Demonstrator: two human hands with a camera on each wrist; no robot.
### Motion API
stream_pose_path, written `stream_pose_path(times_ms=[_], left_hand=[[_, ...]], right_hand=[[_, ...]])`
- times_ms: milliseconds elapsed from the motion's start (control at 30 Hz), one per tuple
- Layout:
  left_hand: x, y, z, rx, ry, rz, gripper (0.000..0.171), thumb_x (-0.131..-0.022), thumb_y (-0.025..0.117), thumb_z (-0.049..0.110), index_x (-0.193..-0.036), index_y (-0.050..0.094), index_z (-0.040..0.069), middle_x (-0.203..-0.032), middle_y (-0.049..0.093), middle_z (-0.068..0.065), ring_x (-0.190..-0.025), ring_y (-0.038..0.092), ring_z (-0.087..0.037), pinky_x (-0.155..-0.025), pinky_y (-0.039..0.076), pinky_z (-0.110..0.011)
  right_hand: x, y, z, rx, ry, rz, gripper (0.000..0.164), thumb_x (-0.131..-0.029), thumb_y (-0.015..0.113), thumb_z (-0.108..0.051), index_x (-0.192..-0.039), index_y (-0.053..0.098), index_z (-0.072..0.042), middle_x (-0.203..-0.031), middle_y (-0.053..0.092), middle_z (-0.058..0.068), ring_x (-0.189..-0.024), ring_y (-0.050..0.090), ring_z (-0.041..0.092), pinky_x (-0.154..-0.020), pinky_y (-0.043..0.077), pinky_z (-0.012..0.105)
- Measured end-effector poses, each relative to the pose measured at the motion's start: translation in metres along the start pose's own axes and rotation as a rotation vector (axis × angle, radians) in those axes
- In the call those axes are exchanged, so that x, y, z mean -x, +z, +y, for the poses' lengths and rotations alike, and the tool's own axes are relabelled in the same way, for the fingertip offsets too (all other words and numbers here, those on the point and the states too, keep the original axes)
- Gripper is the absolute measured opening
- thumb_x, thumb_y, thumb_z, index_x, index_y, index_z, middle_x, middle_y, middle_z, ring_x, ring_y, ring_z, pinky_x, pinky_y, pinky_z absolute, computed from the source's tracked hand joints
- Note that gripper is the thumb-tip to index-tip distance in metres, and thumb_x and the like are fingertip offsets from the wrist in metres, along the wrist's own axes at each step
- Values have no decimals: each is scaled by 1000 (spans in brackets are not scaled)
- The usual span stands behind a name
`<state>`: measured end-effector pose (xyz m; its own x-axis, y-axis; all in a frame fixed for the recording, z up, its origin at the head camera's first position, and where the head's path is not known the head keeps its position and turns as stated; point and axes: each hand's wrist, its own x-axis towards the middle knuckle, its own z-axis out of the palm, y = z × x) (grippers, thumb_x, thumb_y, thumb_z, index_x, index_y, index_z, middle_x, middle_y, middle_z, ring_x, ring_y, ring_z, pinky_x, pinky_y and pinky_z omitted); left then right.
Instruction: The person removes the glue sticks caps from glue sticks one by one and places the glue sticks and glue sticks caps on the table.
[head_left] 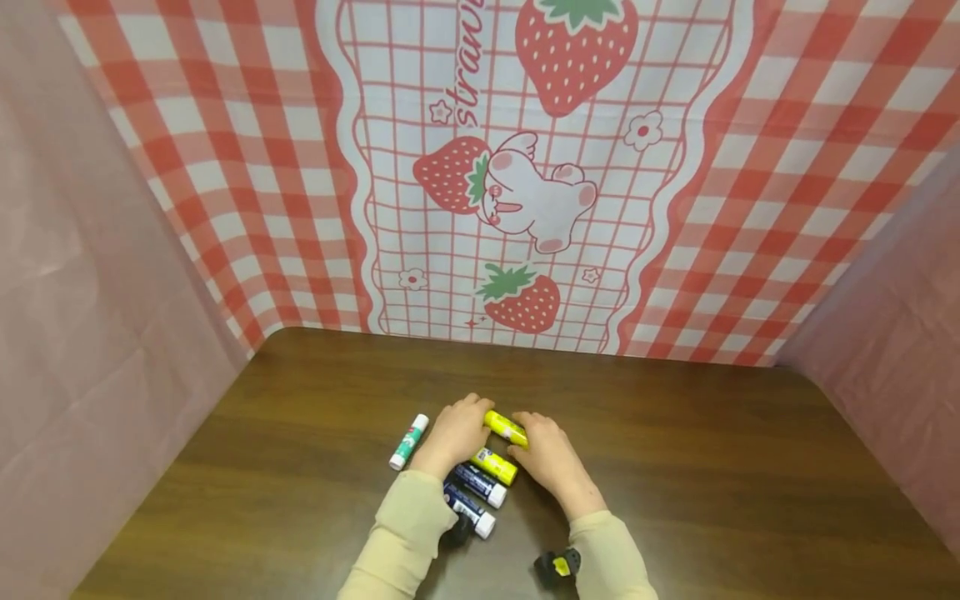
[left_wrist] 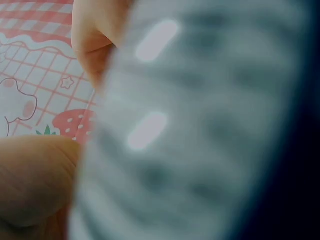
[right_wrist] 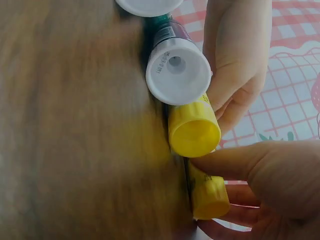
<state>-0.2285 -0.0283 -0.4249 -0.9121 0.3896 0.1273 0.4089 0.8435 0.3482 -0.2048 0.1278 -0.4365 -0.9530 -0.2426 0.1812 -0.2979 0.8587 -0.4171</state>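
Head view: we find the far yellow glue stick (head_left: 507, 428) lying between both hands on the desk (head_left: 675, 467). The left hand (head_left: 454, 432) bends its fingers at one end; the right hand (head_left: 553, 457) pinches the other. The near yellow glue stick (head_left: 497, 466) and two dark-blue glue sticks (head_left: 471, 510) lie roughly parallel, from beneath the left hand back toward its wrist. A green-and-white glue stick (head_left: 408, 442) lies apart, left of the left hand. We judge the step in hand to be setting the yellow stick into the row; the next move would call for squaring it, then freeing the fingers without rolling its neighbour.

Left wrist view: a blurred tube hides most of the grasp; the thumb and a finger show apart beside it, and we cannot confirm their contact here.

Right wrist view: the right thumb and fingers close about the far yellow stick's capped end, barely parted.
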Motion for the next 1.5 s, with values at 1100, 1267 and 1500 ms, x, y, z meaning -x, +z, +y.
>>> stream_pose_path(times_ms=[1100, 1267, 1500], left_hand=[[2, -22, 25, 288, 100, 171, 26, -81, 68, 20, -104, 65, 8, -99, 64, -4, -82, 59, -17, -75, 48, -30], [3, -23, 29, 346, 65, 184, 26, -80, 69, 19, -103, 66, 8, -99, 65, -5, -83, 60, -17, -75, 49, -28], [5, -23, 30, 391, 51, 170, 27, -80, 69, 18, -104, 66, 7, -98, 65, -5, -84, 61, -16, -75, 50, -27]], right_hand=[[5, -42, 5, -99, -81, 119, 31, -75, 72, -11, -103, 63, -1, -91, 61, 8, -76, 54, 18, -70, 47, 34], [5, -43, 5, -100, -95, 149, 27, -74, 73, -9, -99, 64, -2, -89, 61, 7, -75, 55, 19, -70, 48, 34], [7, -45, 8, -97, -110, 158, 24, -74, 73, -9, -96, 65, -3, -89, 61, 6, -76, 57, 19, -70, 49, 34]])
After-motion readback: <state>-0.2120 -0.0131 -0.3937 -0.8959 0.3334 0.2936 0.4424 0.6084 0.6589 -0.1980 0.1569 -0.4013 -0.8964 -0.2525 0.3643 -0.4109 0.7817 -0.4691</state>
